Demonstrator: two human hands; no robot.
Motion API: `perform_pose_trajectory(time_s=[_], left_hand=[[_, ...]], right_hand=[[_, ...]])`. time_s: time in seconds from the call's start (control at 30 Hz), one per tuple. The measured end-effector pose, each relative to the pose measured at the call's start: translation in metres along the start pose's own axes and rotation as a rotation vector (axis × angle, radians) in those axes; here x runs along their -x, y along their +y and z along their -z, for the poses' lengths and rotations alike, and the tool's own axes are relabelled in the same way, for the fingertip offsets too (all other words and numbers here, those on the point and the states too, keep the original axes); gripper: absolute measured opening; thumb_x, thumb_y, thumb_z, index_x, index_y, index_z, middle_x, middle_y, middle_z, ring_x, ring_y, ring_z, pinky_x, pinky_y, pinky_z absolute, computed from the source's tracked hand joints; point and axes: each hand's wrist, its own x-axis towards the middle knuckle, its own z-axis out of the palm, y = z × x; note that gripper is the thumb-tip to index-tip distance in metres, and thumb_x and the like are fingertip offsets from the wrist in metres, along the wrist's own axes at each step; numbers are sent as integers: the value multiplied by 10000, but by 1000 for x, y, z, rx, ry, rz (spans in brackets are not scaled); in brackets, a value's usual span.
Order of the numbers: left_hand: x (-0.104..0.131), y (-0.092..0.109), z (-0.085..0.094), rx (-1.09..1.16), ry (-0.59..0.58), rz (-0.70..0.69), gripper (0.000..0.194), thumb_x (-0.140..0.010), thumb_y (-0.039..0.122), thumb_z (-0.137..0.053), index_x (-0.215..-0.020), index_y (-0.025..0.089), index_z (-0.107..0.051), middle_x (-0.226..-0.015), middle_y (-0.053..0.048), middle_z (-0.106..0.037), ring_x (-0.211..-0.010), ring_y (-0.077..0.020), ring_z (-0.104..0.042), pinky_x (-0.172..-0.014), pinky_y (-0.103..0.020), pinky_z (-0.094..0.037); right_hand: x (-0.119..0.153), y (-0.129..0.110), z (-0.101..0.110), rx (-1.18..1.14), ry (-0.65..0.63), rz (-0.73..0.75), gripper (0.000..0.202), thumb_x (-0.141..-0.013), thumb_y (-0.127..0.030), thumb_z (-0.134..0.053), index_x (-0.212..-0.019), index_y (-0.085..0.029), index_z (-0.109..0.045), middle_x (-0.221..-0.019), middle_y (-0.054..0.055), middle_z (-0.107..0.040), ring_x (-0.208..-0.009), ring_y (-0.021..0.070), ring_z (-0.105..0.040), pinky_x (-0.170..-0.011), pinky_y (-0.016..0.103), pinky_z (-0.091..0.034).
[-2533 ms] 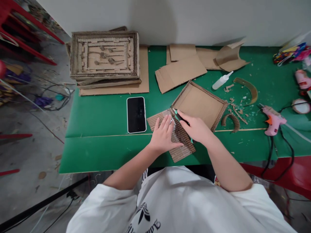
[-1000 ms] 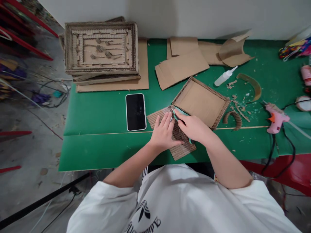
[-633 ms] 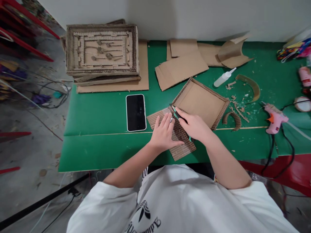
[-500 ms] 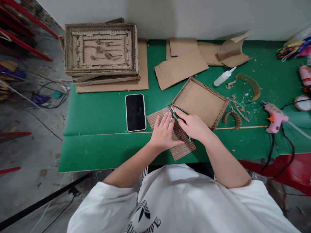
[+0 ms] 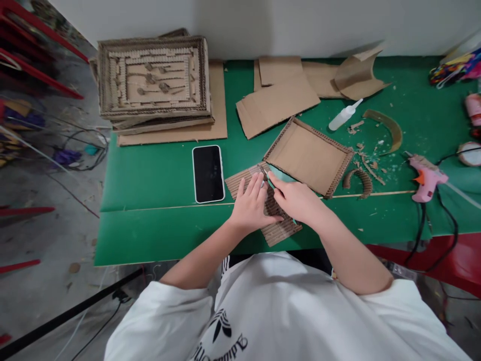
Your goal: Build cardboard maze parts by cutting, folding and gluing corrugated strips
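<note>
My left hand (image 5: 251,204) lies spread on pieces of corrugated cardboard (image 5: 280,235), its fingers pointing away from me and its thumb out to the right. Close beside its fingertips, my right hand (image 5: 295,199) is closed on a slim green and black cutter (image 5: 271,182), whose tip rests on the cardboard. Part of the cutter is hidden under the hand. Just beyond my right hand sits a shallow cardboard tray (image 5: 310,156) with corrugated edges.
A phone (image 5: 208,174) lies left of the hands. Behind are a stacked cardboard frame (image 5: 154,77), flat cardboard sheets (image 5: 278,105) and a glue bottle (image 5: 343,117). Rightward are curved strips (image 5: 391,131), scraps and a pink glue gun (image 5: 426,176) with its cable.
The whole view has shifted slightly. My right hand and the cutter have changed angle a little against the cardboard. My left hand keeps its place on it.
</note>
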Motion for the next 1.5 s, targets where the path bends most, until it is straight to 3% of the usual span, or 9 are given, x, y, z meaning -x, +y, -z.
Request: perform_pose_trajectory(time_s=[0.37, 1.5], left_hand=[[0, 1, 1, -15, 60, -30, 948, -660, 790, -521, -1293, 90, -433, -1418, -247, -428, -1359, -357, -358, -1125, -533, -176], [-1, 1, 4, -12, -3, -4, 952, -672, 789, -508, -1300, 78, -434, -1437, -255, -395, -1376, -361, -326, -1127, -536, -151]], right_hand=[[17, 1, -4, 9, -24, 29, 560, -931, -253, -273, -1483, -162, -242, -939, 116, -719, -819, 239, -672, -649, 307, -439], [41, 8, -31, 41, -9, 13, 567, -930, -252, -274, -1486, -155, -220, -948, 101, -704, -782, 227, -669, -628, 307, -448]])
